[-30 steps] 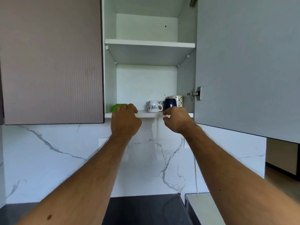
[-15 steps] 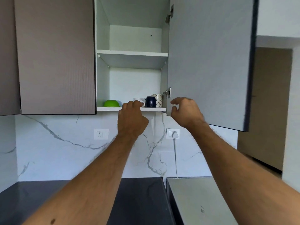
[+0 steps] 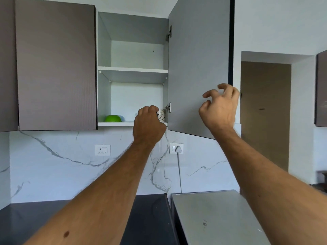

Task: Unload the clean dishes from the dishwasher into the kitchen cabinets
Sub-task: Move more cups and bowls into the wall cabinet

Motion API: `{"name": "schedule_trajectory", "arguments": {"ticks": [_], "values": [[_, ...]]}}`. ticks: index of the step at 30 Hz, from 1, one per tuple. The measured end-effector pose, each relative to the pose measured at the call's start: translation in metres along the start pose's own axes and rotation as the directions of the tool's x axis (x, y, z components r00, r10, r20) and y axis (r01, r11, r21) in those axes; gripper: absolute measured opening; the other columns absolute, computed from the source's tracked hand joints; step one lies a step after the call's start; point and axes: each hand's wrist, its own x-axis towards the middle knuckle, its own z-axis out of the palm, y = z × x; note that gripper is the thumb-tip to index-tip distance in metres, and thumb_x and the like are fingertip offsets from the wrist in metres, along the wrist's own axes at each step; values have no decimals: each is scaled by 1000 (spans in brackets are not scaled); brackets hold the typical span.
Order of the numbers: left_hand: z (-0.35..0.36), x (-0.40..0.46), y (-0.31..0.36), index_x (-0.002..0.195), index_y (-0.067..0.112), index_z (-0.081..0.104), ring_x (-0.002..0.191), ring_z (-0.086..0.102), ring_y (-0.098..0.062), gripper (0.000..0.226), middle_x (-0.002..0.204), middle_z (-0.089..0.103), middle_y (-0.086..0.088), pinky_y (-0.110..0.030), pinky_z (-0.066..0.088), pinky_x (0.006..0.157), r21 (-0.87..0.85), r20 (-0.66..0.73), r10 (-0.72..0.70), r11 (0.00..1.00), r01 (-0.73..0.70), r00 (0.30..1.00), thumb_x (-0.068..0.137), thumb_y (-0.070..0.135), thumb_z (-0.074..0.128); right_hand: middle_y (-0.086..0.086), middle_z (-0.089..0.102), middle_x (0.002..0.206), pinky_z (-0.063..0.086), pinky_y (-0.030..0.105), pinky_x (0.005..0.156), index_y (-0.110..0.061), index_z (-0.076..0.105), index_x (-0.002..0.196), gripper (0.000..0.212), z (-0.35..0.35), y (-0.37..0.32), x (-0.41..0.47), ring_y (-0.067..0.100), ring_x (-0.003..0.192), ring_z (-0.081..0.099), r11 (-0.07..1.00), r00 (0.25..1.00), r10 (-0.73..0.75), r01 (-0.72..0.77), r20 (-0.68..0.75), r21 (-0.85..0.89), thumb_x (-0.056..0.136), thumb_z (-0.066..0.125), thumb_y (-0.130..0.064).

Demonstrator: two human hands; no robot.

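Both hands (image 3: pixel 148 125) (image 3: pixel 219 108) hang empty beside door edge (image 3: pixel 231 50).

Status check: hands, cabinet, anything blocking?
Left hand curled, empty, before lower shelf. Right hand loosely curled, empty, at open grey cabinet door. Green bowl, patterned white mug shelved.

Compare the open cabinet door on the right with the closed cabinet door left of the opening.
The open pale grey cabinet door is swung out on its hinges, showing a smooth inner face; the closed brown ribbed cabinet door sits flush, showing a textured front. The right hand reaches up by the open door's outer edge; no hand is near the closed one. Both are tall, flat and handleless.
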Motion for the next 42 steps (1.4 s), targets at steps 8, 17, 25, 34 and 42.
{"name": "schedule_trajectory", "arguments": {"ticks": [8, 17, 25, 34, 42], "values": [[-9, -4, -5, 124, 13, 55, 121, 44, -24, 48, 123, 57, -5, -33, 40, 98, -5, 28, 21, 1000, -21, 999, 78, 3, 56, 9, 18, 157, 41, 40, 110, -17, 64, 119, 40, 1, 21, -11, 31, 139, 35, 969, 975, 152, -179, 159, 170, 84, 53, -3], [-17, -32, -23, 132, 11, 51, 127, 40, -23, 54, 127, 54, -6, -35, 41, 103, -27, 82, -17, 999, 19, 996, 79, -1, 52, 6, 59, 115, 33, 10, 87, -14, 66, 110, 48, 8, -26, -50, 21, 104, 58, 824, 959, 281, -253, 22, 507, 74, 45, 9], [-50, -37, -48, 134, 14, 49, 130, 37, -19, 58, 131, 52, -3, -34, 42, 102, 33, 47, -97, 995, 95, 994, 79, -2, 51, -1, 59, 136, 49, 36, 101, -26, 43, 139, 56, 25, -99, -81, 18, 120, 57, 728, 970, 64, -206, 234, 654, 90, 64, -8], [-82, -43, -92, 139, 19, 41, 132, 36, -17, 67, 138, 46, 2, -34, 45, 97, 114, -45, -150, 981, 154, 988, 78, -7, 52, 1, 56, 143, 42, 36, 111, -20, 46, 145, 62, 77, -163, -89, 23, 130, 53, 683, 861, -81, -319, 501, 657, 89, 72, -14], [-77, -17, -130, 151, 20, 30, 147, 24, -21, 76, 159, 27, -1, -37, 23, 119, 347, 21, 21, 937, -26, 1000, 84, 9, 64, 6, 24, 163, 22, 30, 119, -14, 25, 156, 72, 149, -165, -109, 23, 148, 26, 877, 583, -318, -117, 747, 466, 93, 60, -5]]}}
